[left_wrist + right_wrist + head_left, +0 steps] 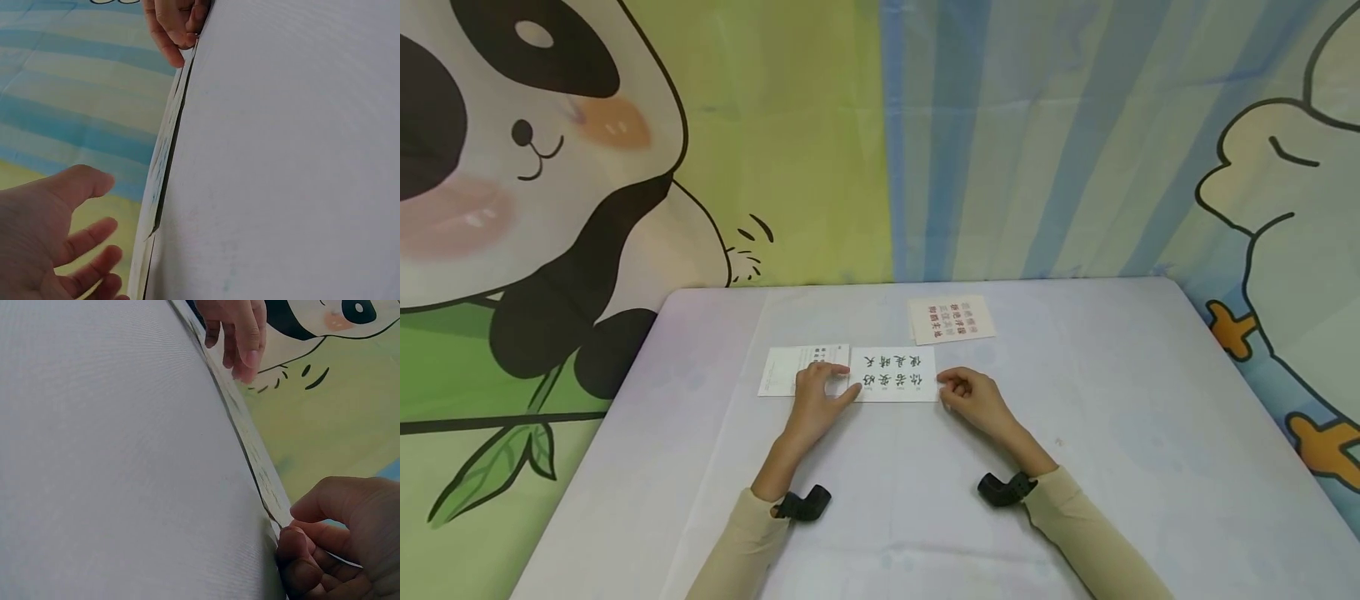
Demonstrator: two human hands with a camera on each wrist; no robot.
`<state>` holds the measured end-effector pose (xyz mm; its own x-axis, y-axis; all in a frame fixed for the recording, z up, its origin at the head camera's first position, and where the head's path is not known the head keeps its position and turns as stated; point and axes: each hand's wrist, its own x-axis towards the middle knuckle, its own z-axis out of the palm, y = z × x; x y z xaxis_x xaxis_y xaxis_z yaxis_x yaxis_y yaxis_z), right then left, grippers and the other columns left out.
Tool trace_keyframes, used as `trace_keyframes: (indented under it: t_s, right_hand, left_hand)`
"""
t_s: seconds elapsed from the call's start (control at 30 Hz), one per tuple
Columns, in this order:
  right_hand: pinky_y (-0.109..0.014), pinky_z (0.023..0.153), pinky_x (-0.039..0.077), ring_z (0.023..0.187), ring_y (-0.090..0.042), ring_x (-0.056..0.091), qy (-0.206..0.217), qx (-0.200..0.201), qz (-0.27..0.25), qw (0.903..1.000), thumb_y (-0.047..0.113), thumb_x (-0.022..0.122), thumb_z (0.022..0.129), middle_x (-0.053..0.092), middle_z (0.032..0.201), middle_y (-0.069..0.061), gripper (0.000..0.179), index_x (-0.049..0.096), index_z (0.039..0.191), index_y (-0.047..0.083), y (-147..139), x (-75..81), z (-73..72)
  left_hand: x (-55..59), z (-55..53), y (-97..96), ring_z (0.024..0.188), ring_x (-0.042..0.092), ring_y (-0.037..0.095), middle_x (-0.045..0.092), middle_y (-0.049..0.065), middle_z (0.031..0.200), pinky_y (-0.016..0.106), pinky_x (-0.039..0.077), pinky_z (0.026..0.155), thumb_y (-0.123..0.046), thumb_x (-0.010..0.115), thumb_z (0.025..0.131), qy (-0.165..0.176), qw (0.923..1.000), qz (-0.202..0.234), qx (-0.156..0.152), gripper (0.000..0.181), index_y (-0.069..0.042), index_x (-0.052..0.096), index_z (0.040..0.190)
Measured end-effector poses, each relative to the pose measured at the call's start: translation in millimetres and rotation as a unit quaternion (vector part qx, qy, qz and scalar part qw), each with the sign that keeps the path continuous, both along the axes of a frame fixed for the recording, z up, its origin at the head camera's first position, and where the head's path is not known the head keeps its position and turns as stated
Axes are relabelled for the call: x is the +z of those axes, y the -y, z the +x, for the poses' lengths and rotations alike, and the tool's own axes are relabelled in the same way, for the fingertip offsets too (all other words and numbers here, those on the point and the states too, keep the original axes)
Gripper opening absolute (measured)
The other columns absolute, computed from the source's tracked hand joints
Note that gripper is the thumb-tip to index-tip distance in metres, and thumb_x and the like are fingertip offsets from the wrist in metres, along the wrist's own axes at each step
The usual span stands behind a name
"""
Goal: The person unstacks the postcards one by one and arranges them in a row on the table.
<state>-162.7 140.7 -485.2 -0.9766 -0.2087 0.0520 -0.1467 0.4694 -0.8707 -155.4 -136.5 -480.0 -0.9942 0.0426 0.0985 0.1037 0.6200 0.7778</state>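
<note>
A white card [892, 375] printed with two rows of black characters lies on the table in front of me, its writing upside down from my side. My right hand [973, 402] is at its right edge, and the right wrist view shows the curled fingers [300, 540] pinching the card's end. Over the card's left end is my left hand [818, 404], thumb and fingers spread apart; the left wrist view shows these fingers [94, 234] loose, with nothing between them. Partly behind the left hand lies another white card [780, 372] with small print and lines.
Farther back on the table [880, 483] lies a cream card [951, 319] with red and grey characters. A cloth backdrop [820, 142] with a panda and stripes rises behind the table. Black wrist cameras [805, 503] are strapped to both wrists.
</note>
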Motion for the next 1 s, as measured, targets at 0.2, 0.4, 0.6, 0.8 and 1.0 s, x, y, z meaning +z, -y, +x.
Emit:
trace_keyframes:
  t_s: [0.2, 0.4, 0.6, 0.8, 1.0]
  right_hand:
    - [-0.02, 0.057, 0.043, 0.064, -0.011, 0.052, 0.005, 0.0, -0.006, 1.0, 0.0, 0.062, 0.088, 0.06, 0.084, -0.009, 0.022, 0.067, 0.109, -0.004, -4, 0.9, -3.5]
    - [-0.022, 0.055, 0.045, 0.06, -0.012, 0.055, 0.013, -0.003, -0.035, 0.9993, 0.002, 0.061, 0.091, 0.06, 0.085, -0.011, 0.024, 0.065, 0.113, -0.006, -16, 2.9, -8.6]
    - [-0.021, 0.056, 0.045, 0.064, -0.015, 0.057, 0.002, -0.015, -0.034, 0.9993, 0.002, 0.062, 0.091, 0.061, 0.087, -0.012, 0.024, 0.065, 0.113, -0.006, -24, 4.6, -13.9]
    - [-0.021, 0.062, 0.047, 0.074, -0.018, 0.061, -0.007, -0.033, -0.026, 0.9991, 0.005, 0.061, 0.093, 0.065, 0.093, -0.014, 0.021, 0.067, 0.112, -0.003, -28, 2.7, -18.0]
    - [-0.02, 0.066, 0.047, 0.078, -0.018, 0.059, -0.007, -0.038, -0.02, 0.999, 0.004, 0.062, 0.092, 0.065, 0.096, -0.015, 0.021, 0.067, 0.111, -0.003, -35, 0.8, -19.3]
  left_hand:
    - [5.5, -7.4, -8.3, 0.113, 0.044, 0.032, 0.055, 0.013, 0.119, 0.046, 0.036, 0.096, -0.015, 0.073, 0.087, -0.058, 0.9975, 0.036, -0.017, 0.028, -0.003, 0.067, 0.112]
    - [12.7, -18.2, -26.1, 0.103, 0.051, 0.029, 0.055, 0.013, 0.117, 0.041, 0.041, 0.086, -0.013, 0.07, 0.089, -0.055, 0.9966, 0.037, -0.049, 0.032, -0.001, 0.063, 0.118]
    - [18.2, -29.6, -42.9, 0.102, 0.051, 0.026, 0.053, 0.012, 0.12, 0.04, 0.043, 0.087, -0.013, 0.069, 0.09, -0.028, 0.9962, 0.033, -0.075, 0.034, -0.001, 0.061, 0.121]
    - [18.4, -37.4, -56.5, 0.1, 0.052, 0.026, 0.054, 0.014, 0.117, 0.038, 0.045, 0.084, -0.014, 0.067, 0.091, -0.031, 0.9948, 0.034, -0.092, 0.032, -0.002, 0.06, 0.121]
    - [17.6, -44.2, -75.1, 0.096, 0.056, 0.024, 0.055, 0.018, 0.115, 0.032, 0.048, 0.08, -0.013, 0.067, 0.091, 0.01, 0.9919, 0.071, -0.105, 0.034, 0.001, 0.06, 0.121]
